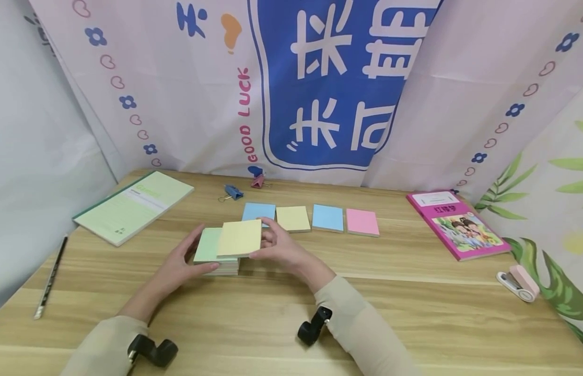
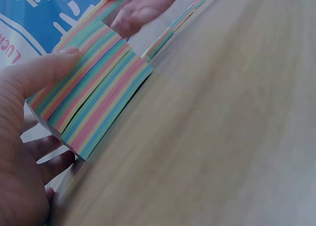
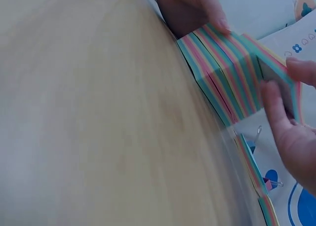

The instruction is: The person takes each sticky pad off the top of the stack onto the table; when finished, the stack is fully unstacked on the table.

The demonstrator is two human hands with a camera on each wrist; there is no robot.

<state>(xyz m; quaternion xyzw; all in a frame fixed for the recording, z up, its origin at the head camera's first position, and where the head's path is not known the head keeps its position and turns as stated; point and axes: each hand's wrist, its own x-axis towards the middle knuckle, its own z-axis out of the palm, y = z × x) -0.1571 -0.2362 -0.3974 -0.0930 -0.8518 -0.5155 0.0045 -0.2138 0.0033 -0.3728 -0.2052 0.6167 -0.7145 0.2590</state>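
Observation:
A stack of sticky note pads (image 1: 207, 245), green on top with striped sides, stands on the table in the head view. My left hand (image 1: 178, 267) grips this stack from the left, thumb on the near side; the left wrist view shows the thumb against the striped edges (image 2: 98, 92). At the stack's upper right, my right hand (image 1: 284, 249) pinches a yellow-topped sticky note pad (image 1: 241, 238) by its right end. That pad overlaps the green top, and in the right wrist view its grey underside (image 3: 276, 80) shows, jutting past the stack.
Behind, in a row, lie a blue pad (image 1: 258, 211), a yellow pad (image 1: 293, 219), another blue pad (image 1: 327, 218) and a pink pad (image 1: 362, 223). Binder clips (image 1: 233, 192), a green notebook (image 1: 133, 208), a pencil (image 1: 51, 277), a pink book (image 1: 456, 224) and a stapler (image 1: 519, 283) lie around.

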